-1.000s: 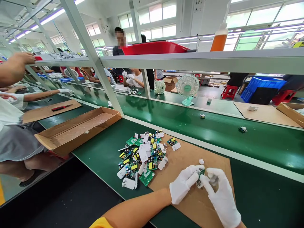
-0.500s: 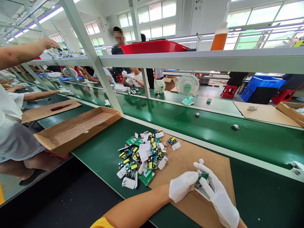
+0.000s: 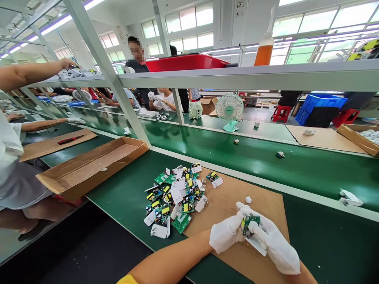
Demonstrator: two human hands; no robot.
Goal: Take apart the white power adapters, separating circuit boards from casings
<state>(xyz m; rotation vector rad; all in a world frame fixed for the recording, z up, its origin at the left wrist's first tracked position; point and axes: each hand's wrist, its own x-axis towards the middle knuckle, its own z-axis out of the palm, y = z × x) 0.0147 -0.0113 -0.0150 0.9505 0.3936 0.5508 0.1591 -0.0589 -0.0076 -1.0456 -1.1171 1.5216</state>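
Note:
Both my hands wear white gloves and meet above the brown cardboard sheet [image 3: 266,197]. Between them is a small green circuit board [image 3: 251,225] with a white plastic plate [image 3: 257,247] under it. My left hand [image 3: 226,233] pinches the board's left edge, where a bit of yellow shows. My right hand [image 3: 275,242] wraps round it from the right, its thumb pressed on the board. A small white lump [image 3: 248,200] lies just beyond my fingers. To the left is a pile of circuit boards [image 3: 177,189] with white plates, and one separate board [image 3: 212,176] lies beside it.
A long open cardboard box [image 3: 94,167] sits left of the pile. Behind runs a green conveyor belt [image 3: 201,142] carrying several small boards. A shelf [image 3: 207,81] crosses above, holding a red bin [image 3: 189,62] and an orange-filled bottle [image 3: 263,51]. A co-worker's arm [image 3: 32,73] reaches over at left.
My hands have tilted the board, so more of its green face and the white plate show. The pieces on the belt have shifted left, and the view has turned slightly.

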